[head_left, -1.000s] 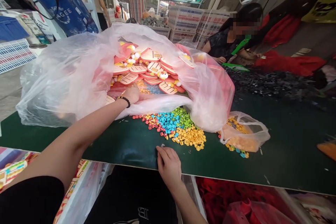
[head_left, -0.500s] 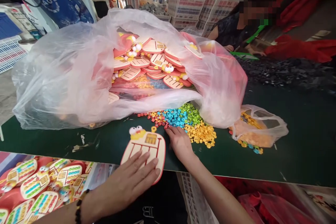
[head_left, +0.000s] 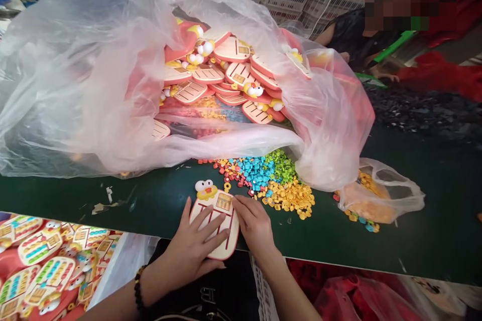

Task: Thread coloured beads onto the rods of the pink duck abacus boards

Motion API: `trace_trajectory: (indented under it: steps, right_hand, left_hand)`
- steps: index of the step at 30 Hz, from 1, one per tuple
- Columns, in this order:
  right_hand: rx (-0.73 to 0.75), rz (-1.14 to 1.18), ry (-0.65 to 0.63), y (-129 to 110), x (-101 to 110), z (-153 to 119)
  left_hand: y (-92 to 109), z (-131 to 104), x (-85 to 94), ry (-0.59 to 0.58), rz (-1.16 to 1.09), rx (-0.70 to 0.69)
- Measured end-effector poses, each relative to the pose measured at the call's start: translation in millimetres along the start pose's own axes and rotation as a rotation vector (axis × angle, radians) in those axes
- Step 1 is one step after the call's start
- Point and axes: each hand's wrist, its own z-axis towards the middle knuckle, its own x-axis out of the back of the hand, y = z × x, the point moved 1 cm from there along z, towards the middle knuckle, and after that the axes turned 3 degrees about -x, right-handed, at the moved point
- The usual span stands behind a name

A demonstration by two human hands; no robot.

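A cream toy board (head_left: 222, 247) with a red rim, dark slots and a yellow duck-like head with bulging eyes lies at the table's near edge. My left hand (head_left: 196, 241) rests over its face, fingers spread and holding nothing. At the board's upper right, by a small brown window, my right hand (head_left: 258, 225) has its fingers pinched together; whatever is between the tips is hidden. Just beyond lies a heap of small plastic pieces: red (head_left: 235, 174), blue (head_left: 256, 170), green (head_left: 280, 164) and yellow (head_left: 291, 198).
A large clear plastic bag (head_left: 94, 95) full of similar boards (head_left: 207, 74) spans the table (head_left: 425, 241). A small bag (head_left: 384, 195) of pieces sits right. Boards with coloured rows (head_left: 41, 246) fill a container lower left. Across the table, a person (head_left: 350, 35) works beside dark scraps.
My right hand has moved from the red pieces in the heap to the board's upper right. My left hand stays on the board, its fingers shifted. The view has tilted down.
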Motion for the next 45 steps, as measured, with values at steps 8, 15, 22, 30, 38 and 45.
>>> trace_trajectory:
  steps: [8, 15, 22, 30, 38, 45]
  right_hand:
    - [0.003, 0.1, -0.118, -16.3, 13.0, -13.6]
    - [-0.03, 0.271, -0.126, -12.6, -5.3, 19.8]
    - [0.007, -0.249, -0.188, 28.6, -9.9, 42.1]
    - [-0.024, -0.237, -0.191, 26.7, -4.0, 48.5]
    - [0.053, -0.046, -0.044, 5.8, 3.1, 6.2]
    - [0.024, -0.1, -0.061, -24.6, 7.1, -29.8]
  left_hand:
    - [15.3, 0.0, -12.9, 0.132, -0.002, 0.095]
    - [11.5, 0.1, -14.8, 0.158, -0.086, 0.201]
    - [3.2, 8.9, -5.4, -0.105, 0.006, 0.209]
    - [-0.4, 4.4, -12.0, -0.047, 0.007, 0.2]
    - [-8.8, -4.6, -17.6, 0.084, -0.019, 0.147]
    - [-4.7, -3.9, -22.8, 0.186, -0.04, 0.154]
